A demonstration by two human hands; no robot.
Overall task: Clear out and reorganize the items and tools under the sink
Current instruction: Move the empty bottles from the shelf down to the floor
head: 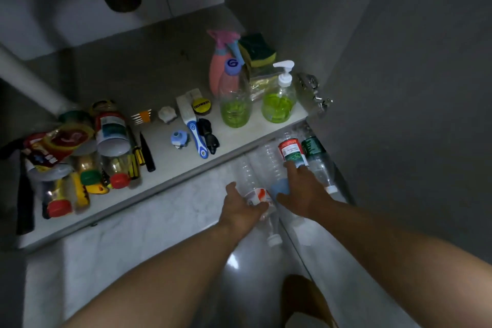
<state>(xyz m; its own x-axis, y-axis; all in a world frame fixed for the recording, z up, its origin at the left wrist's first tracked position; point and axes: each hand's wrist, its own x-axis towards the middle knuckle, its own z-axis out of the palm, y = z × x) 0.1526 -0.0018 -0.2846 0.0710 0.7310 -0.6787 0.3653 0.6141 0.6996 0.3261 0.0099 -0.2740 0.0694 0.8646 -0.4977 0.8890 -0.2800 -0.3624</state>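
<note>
Right now my left grip (239, 208) is curled round a clear plastic bottle (257, 198) with an orange-and-white label. It lies on its side on the pale marbled floor (133, 221), white cap toward me. My right grip (303, 189) is spread open just beside it, palm over something pale blue (279, 189) that I cannot make out, fingers stretched to touch a red-labelled bottle (291, 150). A green-labelled bottle (314, 146) lies against that one on the right. All three are ribbed, see-through and look empty, lying along the front edge of the cabinet shelf (239, 138).

On the shelf a pump bottle (279, 96) stands upright, its lower half green with liquid. Beside it is a purple-capped bottle (235, 98) with green liquid at the bottom. Behind them are a pink spray bottle (221, 61) and yellow-green sponges (257, 50). Further left a blue-and-white handled tool (195, 136) lies flat. At the far left, jars (111, 130) with red and green lids lie tumbled together.
</note>
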